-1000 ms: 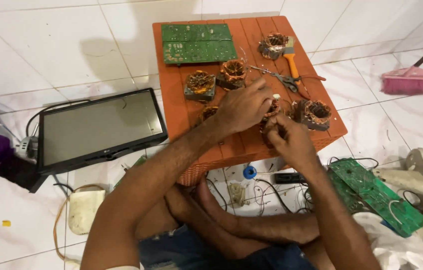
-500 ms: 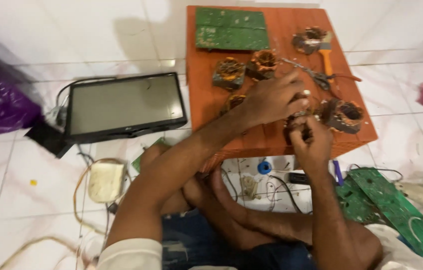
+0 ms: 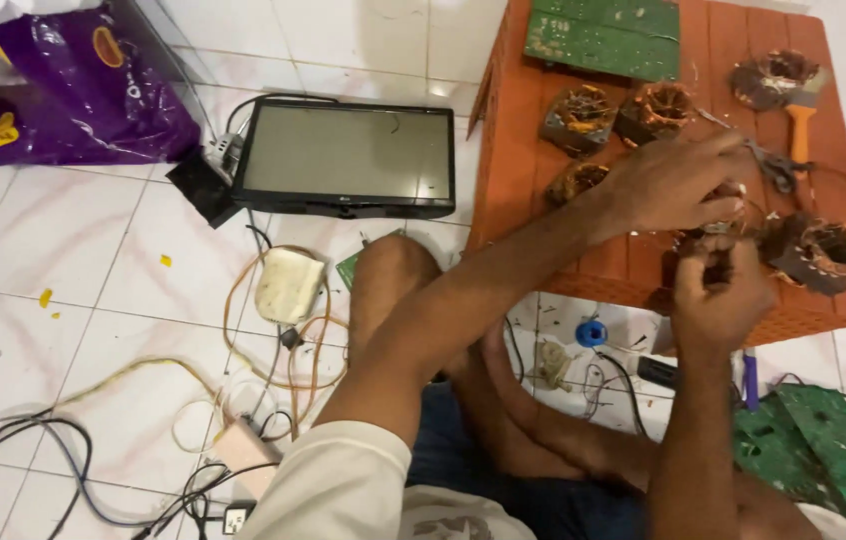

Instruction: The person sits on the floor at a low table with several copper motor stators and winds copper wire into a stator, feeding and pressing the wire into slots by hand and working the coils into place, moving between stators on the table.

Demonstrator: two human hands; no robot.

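- Over the orange plastic table, my left hand and right hand meet, both fingers curled around one small copper-wound coil.
- Just right of it sits another wound coil.
- Behind lie scissors, an orange-handled brush and a green circuit board.
- Left on the floor stands a flat monitor.
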